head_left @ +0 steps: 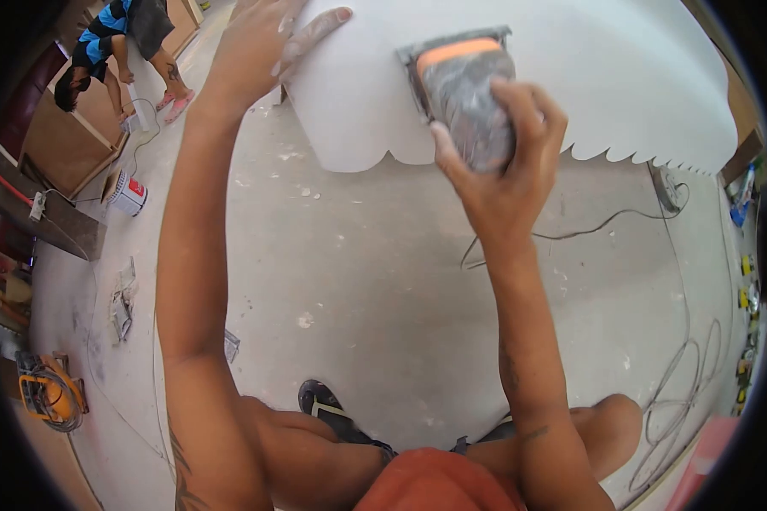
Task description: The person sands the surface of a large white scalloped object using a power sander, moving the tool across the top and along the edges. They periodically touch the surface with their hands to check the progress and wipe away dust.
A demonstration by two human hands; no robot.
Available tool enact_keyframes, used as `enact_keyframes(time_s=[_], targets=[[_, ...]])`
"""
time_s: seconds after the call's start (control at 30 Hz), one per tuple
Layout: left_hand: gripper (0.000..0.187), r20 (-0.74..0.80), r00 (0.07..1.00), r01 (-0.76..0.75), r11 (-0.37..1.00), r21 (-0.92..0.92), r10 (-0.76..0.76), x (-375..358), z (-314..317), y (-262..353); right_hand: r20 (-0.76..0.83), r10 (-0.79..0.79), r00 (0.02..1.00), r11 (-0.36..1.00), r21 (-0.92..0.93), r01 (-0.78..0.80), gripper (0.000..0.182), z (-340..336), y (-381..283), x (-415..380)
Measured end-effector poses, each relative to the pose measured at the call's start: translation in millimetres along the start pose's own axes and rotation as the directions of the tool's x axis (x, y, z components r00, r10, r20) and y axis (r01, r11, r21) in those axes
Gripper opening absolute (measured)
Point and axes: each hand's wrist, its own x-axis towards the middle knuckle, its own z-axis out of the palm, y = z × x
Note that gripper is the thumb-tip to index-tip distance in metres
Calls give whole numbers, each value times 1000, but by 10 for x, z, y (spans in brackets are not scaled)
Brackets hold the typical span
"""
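A dusty electric sander (473,106) with an orange band rests against a large white panel (622,77) with a scalloped near edge. Its body is gripped from the near side by my right hand (520,145), thumb on one side and fingers curled over the other. At the panel's left end lies my left hand (268,51), with white dust on it and the thumb stretched out over the white surface. The frame's top edge cuts off its other fingers.
A cord (588,232) crosses the grey floor below the panel, and a loose cable (677,409) coils at right. Far left, a person (119,51) bends over near a white bucket (126,194). An orange-yellow machine (53,392) stands at lower left.
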Motion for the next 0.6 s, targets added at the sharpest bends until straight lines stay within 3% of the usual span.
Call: enact_keyframes(time_s=[0.07, 0.27, 0.4, 0.47, 0.53, 0.6], targets=[[68, -116, 992, 57, 998, 34, -53, 18, 46, 85, 30, 20, 999, 1000, -3, -20, 68, -24, 26, -247], [62, -171, 985, 15, 993, 115, 5, 90, 189, 102, 20, 29, 999, 999, -14, -29, 70, -39, 53, -42], [58, -180, 983, 27, 999, -36, -33, 97, 211, 79, -27, 45, 999, 992, -121, -48, 71, -68, -13, 503], [57, -278, 960, 37, 993, 115, -3, 90, 253, 128, -58, 65, 996, 996, -65, -69, 64, -9, -70, 674], [57, -293, 956, 52, 987, 151, -5, 48, 258, 253, -88, 79, 993, 997, -4, -79, 59, 0, -80, 708], [58, -303, 953, 61, 981, 183, -2, -35, 278, 346, 3, 76, 997, 991, -111, -75, 72, -76, -34, 564]])
